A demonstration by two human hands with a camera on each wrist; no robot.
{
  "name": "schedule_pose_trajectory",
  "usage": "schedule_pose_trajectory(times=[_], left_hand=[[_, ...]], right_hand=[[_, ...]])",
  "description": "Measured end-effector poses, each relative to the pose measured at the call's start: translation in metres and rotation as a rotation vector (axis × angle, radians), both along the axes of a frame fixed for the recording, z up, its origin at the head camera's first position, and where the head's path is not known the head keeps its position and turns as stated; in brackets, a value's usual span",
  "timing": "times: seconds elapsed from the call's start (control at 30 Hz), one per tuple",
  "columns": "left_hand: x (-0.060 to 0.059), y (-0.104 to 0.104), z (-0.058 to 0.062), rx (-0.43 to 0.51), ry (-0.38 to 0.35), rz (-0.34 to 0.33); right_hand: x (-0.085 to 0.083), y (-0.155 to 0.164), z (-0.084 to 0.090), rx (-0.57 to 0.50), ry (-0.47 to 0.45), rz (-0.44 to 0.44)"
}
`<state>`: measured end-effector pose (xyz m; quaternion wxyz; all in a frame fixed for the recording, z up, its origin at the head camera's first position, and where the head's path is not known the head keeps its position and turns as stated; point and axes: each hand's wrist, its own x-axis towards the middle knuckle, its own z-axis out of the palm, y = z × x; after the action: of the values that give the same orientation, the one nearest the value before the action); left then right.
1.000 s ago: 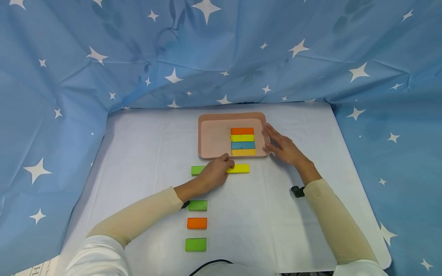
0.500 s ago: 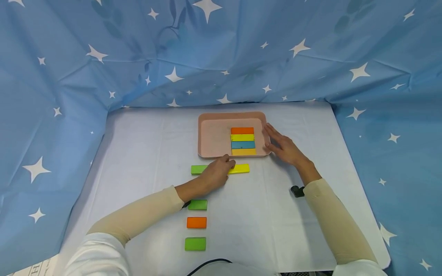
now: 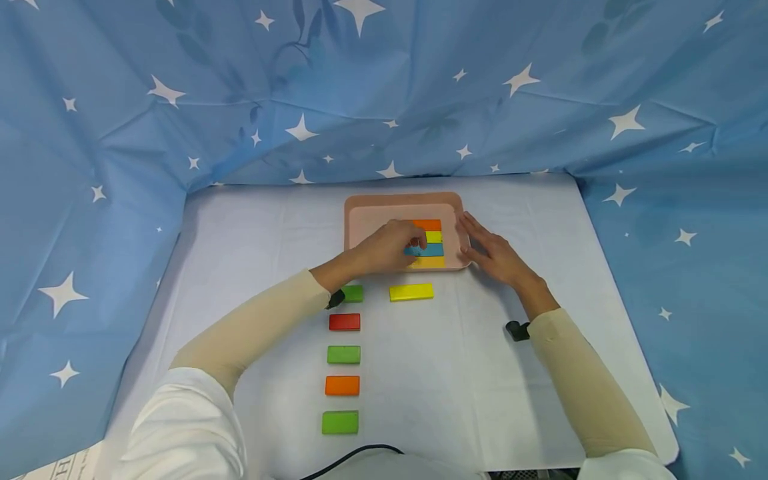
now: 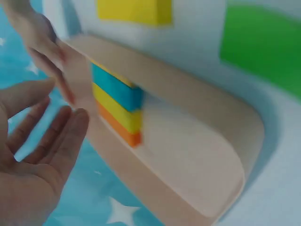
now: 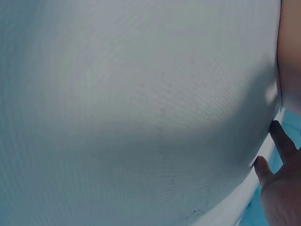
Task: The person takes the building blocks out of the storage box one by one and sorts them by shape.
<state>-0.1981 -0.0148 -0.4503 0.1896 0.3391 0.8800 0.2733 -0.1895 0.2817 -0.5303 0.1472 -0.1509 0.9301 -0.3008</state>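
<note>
My left hand [image 3: 387, 248] hovers over the pink tray [image 3: 373, 215], fingers loosely bent. Between its thumb and fingers there is nothing, as the left wrist view shows. Beneath and beside the fingertips lies a stacked row of flat blocks: an orange block [image 3: 429, 225], a yellow block [image 3: 435, 237], a blue block [image 3: 432, 250] and an amber block [image 3: 429, 263]. Part of that row is hidden by the hand. My right hand [image 3: 497, 259] rests with extended fingers at the tray's right rim. On the cloth in front of the tray lies another yellow block [image 3: 411, 292].
A column of blocks runs toward me left of centre: a green block [image 3: 355, 293] partly behind the left wrist, a red block [image 3: 345, 323], then green, an orange block [image 3: 343, 385] and green. A blue star-patterned curtain [image 3: 336, 87] encloses the white table [image 3: 456, 387].
My left hand has left the yellow block on the cloth and moved forward over the tray. The red block has come into sight. My right hand stays at the rim.
</note>
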Motion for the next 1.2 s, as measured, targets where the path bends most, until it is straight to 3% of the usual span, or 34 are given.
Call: schedule_pose_trajectory(times=[0.2,0.4,0.6,0.77,1.0,1.2], left_hand=[[-0.038,0.011,-0.017,-0.054,0.012,0.021],[-0.055,0.021,-0.028,-0.145,0.083,0.019],[-0.057,0.021,-0.03,-0.265,0.143,-0.01],[-0.055,0.015,-0.033,-0.275,0.146,0.006],[-0.046,-0.01,-0.028,-0.272,0.087,0.074],[-0.049,-0.019,-0.038,-0.289,0.121,0.092]], right_hand=[[-0.002,-0.001,0.0,-0.008,-0.011,-0.003],[-0.002,-0.001,0.0,0.002,-0.016,-0.011],[-0.002,0.001,-0.001,0.001,-0.007,-0.006],[-0.001,0.001,-0.001,-0.005,0.009,0.001],[-0.001,0.0,-0.001,-0.003,0.006,0.001],[0.0,0.0,-0.003,-0.009,0.008,-0.008]])
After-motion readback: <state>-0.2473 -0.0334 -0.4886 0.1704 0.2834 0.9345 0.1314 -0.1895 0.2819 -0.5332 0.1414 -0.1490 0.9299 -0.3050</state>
